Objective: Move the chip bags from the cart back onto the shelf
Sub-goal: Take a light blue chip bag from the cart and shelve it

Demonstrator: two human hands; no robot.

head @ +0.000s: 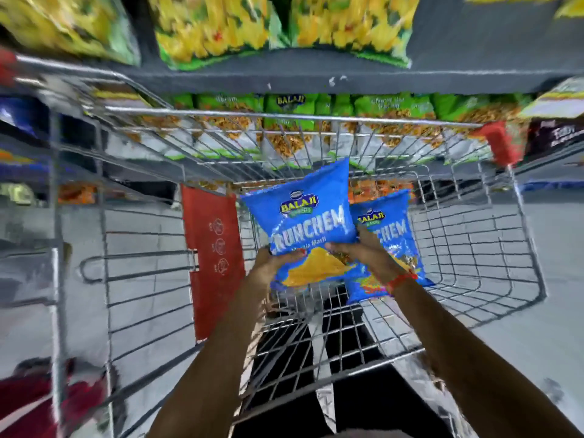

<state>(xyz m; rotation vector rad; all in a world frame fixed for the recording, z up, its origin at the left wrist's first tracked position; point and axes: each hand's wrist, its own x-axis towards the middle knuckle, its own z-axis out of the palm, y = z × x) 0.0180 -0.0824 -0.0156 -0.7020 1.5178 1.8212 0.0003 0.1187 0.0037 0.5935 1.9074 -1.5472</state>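
Holding a blue, glossy, air-puffed foil chip bag point(300, 222) over the silver wire shopping cart point(474, 248), I have both hands on its lower half. My left hand point(268, 267) wraps the bottom left corner, thumb across the printed front and fingers tucked behind; my right hand point(369, 254) pinches the lower right edge the same way. Each grip is clamped on this one bag, which tilts with its top toward the shelves. A second matching blue chip bag point(388, 235) lies just behind and right of it in the cart basket, partly covered by my right wrist.

I judge these bags to be very light, soft and pillowy, with slick film that slides easily under the fingers. The contents are brittle, so squeezing the belly would crush them. The safest hold looks to be the flat crimped seams at top or bottom, or a loose cradle at the corners as now. The grey store shelf point(347, 80) stands beyond the cart's far rim, already lined with green snack packets point(290, 105) below and yellow snack packets point(215, 30) above.
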